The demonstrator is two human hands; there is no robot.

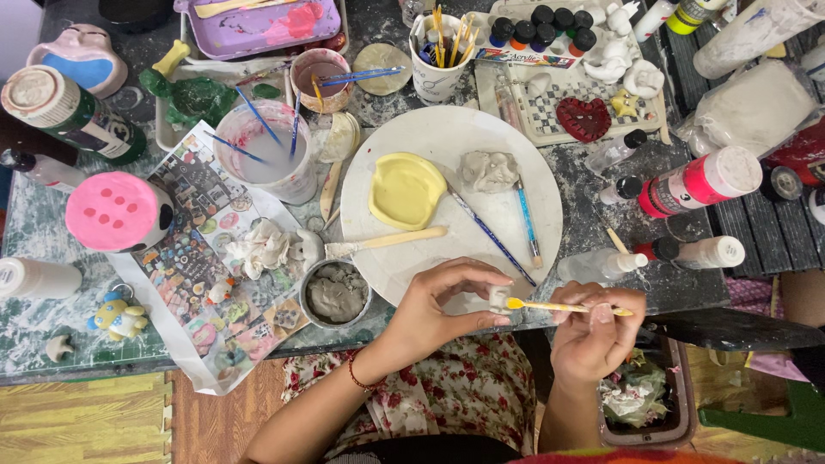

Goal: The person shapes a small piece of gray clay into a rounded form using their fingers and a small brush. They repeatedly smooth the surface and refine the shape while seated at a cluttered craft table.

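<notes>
The left hand point(443, 301) holds a small white figurine point(498, 298) at the near edge of the tabletop point(601, 185). Its grip is pressed together on the piece, thumb below and fingers curled over the top, so that only the right end of the figurine shows past the fingertips. The right hand point(595, 331) pinches a yellow-handled brush point(563, 306) between thumb and fingers. The brush lies nearly level, with its tip touching the exposed end of the figurine. Both hands are positioned above the near rim of a round white plate point(524, 146).

On the plate lie a pale yellow mould point(406, 189), a lump of grey clay point(488, 170), two blue-handled brushes point(509, 223) and a wooden-handled spatula point(387, 242). A small tin of grey paste point(336, 292) stands just left of the plate, beside a crumpled tissue point(262, 247).

The tabletop is dark, paint-smeared and crowded. It carries a cup of cloudy water point(266, 155), a cup of brushes point(436, 56), paint bottles point(700, 182) and a pink-topped figure point(116, 210). Wooden flooring point(86, 421) is visible below the tabletop edge.
</notes>
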